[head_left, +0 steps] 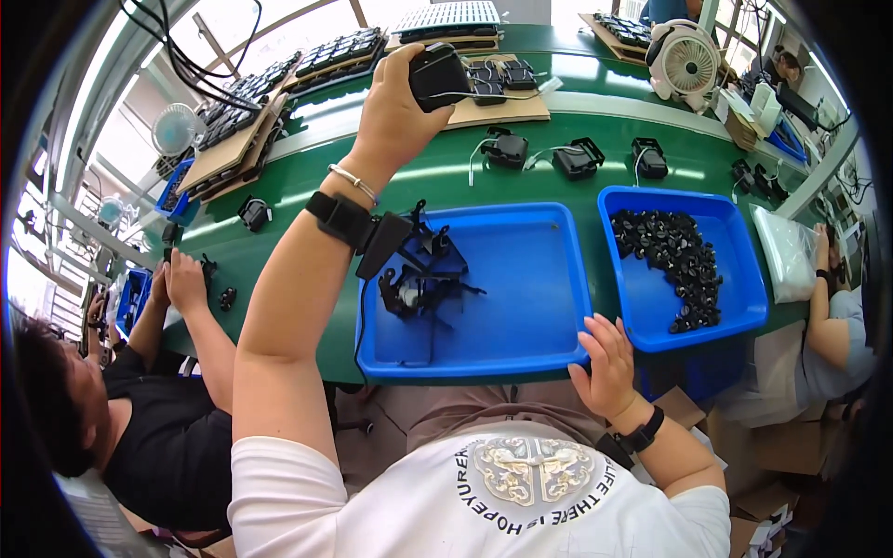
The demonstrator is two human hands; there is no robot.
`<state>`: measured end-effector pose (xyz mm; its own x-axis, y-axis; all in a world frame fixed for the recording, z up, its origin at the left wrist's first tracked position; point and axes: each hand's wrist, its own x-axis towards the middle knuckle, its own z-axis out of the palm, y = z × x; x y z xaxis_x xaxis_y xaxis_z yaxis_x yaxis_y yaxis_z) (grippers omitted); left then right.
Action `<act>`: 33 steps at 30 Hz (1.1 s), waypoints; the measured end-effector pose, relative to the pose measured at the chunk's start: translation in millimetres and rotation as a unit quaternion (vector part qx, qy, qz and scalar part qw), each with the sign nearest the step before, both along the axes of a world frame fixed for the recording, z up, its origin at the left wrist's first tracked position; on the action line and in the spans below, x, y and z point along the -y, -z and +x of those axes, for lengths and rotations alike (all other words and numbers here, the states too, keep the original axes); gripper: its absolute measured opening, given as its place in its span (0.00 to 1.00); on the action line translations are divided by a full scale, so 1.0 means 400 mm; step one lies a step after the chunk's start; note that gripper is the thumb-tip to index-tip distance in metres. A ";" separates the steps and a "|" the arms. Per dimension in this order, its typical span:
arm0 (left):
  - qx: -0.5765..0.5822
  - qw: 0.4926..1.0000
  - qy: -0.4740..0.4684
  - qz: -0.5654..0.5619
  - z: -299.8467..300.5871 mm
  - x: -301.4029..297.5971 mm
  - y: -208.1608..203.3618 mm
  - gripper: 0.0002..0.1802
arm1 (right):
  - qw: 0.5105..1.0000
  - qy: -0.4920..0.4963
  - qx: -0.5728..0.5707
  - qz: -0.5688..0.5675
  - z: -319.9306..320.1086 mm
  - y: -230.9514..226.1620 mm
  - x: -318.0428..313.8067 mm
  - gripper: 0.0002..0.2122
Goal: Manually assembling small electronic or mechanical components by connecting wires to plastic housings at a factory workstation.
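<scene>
My left hand [395, 116] is raised over the far side of the bench, its fingers closed around a black box-shaped device [440, 79] with a white cable. Behind it, similar black units [488, 82] lie on a brown board. My right hand [606, 370] has its fingers spread at the near right corner of a blue tray [530, 279] and appears to hold nothing. Tangled black straps and brackets [428, 284] lie in the left part of that tray. Beside it stands a second blue tray [739, 279] holding many small black parts [674, 265].
Black cabled units [579, 158] sit in a row along the green bench [307, 260]. Boards of black units [335, 60] stand at the back. A white fan [684, 60] and a plastic bag [783, 256] are on the right. Co-workers sit at left [153, 418] and right [833, 335].
</scene>
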<state>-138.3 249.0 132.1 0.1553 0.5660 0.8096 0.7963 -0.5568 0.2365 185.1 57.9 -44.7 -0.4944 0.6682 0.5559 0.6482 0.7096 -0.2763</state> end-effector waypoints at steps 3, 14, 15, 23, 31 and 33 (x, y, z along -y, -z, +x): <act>-0.003 1.000 0.000 0.021 0.044 0.135 -0.015 0.38 | 0.999 -0.001 -0.015 0.030 0.001 0.006 0.010 0.19; 0.571 0.703 0.334 -0.261 0.226 0.564 0.177 0.33 | 0.985 -0.109 -0.121 -0.049 -0.078 -0.053 0.073 0.29; 0.581 0.698 0.322 -0.269 0.238 0.591 0.208 0.33 | 0.984 -0.111 -0.119 -0.066 -0.087 -0.064 0.093 0.29; 0.646 0.589 0.252 -0.415 0.269 0.690 0.348 0.33 | 0.938 -0.187 -0.254 -0.145 -0.168 -0.040 0.139 0.45; 0.591 0.574 0.313 -0.471 0.193 0.705 0.323 0.33 | 0.944 -0.228 -0.180 -0.155 -0.189 -0.103 0.093 0.45; 0.566 0.603 0.311 -0.468 0.173 0.715 0.328 0.33 | 0.935 -0.293 -0.098 -0.173 -0.192 -0.149 0.079 0.41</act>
